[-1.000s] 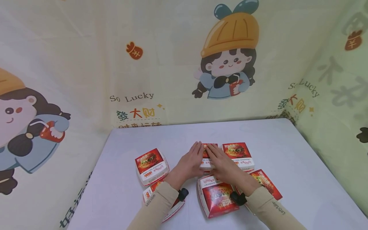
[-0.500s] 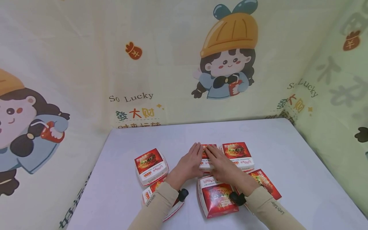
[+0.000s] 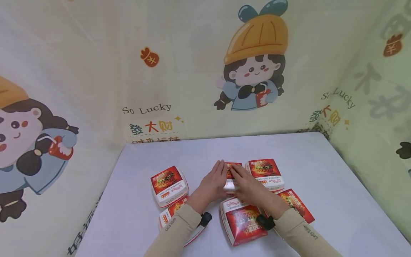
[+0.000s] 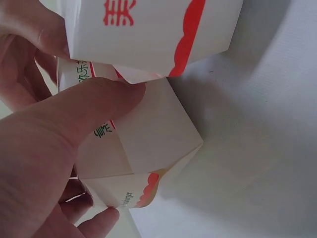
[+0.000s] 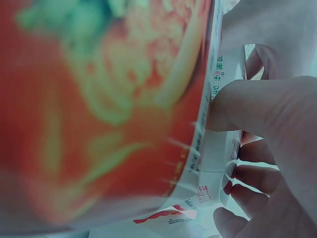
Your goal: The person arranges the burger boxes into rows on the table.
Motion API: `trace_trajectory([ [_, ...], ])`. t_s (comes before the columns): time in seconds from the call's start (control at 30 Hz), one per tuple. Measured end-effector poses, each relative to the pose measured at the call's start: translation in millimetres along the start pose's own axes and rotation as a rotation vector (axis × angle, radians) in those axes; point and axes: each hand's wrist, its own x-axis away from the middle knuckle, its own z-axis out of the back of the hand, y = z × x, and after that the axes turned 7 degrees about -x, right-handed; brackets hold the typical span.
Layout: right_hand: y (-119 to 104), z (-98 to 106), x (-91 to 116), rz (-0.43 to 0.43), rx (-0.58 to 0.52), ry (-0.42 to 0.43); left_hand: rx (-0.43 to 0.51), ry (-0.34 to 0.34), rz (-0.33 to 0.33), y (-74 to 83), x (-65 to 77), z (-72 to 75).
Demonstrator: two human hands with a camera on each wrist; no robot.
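A red-and-white burger box (image 3: 229, 183) lies between my two hands at the back middle of the table. My left hand (image 3: 210, 184) holds its left side, with the thumb on the white front wall of the box (image 4: 153, 129) in the left wrist view. From the right, my right hand (image 3: 249, 184) holds the same box, its thumb on the front wall and its fingers reaching over the top. Just in front lies another burger box (image 3: 245, 223), close against the held one. Most of the held box's top is hidden by the hands in the head view.
Two burger boxes stand at left, a rear one (image 3: 170, 185) and a front one (image 3: 174, 208) partly under my left sleeve. At right are a rear box (image 3: 265, 173) and a front box (image 3: 298, 205) partly behind my right forearm. A printed cloth (image 3: 199, 71) hangs behind the white table (image 3: 346, 200).
Both hands and the box between them have shifted slightly toward me. The box in front of it has slid a little nearer too. The other boxes look unmoved.
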Motion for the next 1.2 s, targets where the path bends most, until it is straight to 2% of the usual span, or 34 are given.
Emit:
trace_trajectory([
  [0.2, 0, -1, -1, -0.012, -0.001, -0.003, 0.021, 0.01, -0.011, -1.1, 4.2, -2.1],
  [0.43, 1, -1, -2, -0.033, -0.012, -0.01, 0.115, -0.011, -0.004, -2.7, 7.0, -1.5],
  [0.6, 0, 0, -3, -0.05, -0.033, -0.017, 0.138, -0.015, 0.008, -3.0, 8.3, -0.8],
  [0.97, -2, 0, -5, -0.032, -0.061, -0.022, 0.063, 0.01, 0.031, -0.6, 11.5, 3.9],
  [1.2, -3, 0, -5, -0.031, -0.045, -0.015, 0.046, 0.046, 0.031, 1.2, 12.1, 1.0],
])
